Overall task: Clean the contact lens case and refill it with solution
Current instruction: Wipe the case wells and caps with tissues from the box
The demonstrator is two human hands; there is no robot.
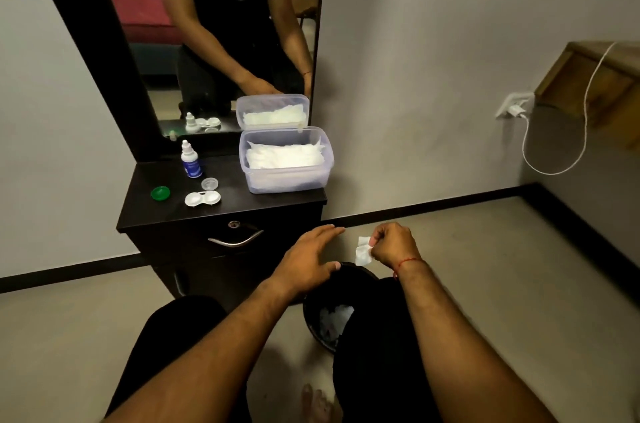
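Lower centre, the right hand (391, 244) pinches a white tissue (363, 251) above a black bin (313, 329), the left hand (308, 259) spread open beside it; the uncapped lens case (202, 198) sits left of centre on the dresser (242, 207), likely wiped and awaiting solution once the tissue drops.

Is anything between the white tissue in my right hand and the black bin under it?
Nothing visible does. The crumpled white tissue, pinched in the right hand, hangs above the far rim of the round black bin. The open left hand sits beside it, not under the tissue.
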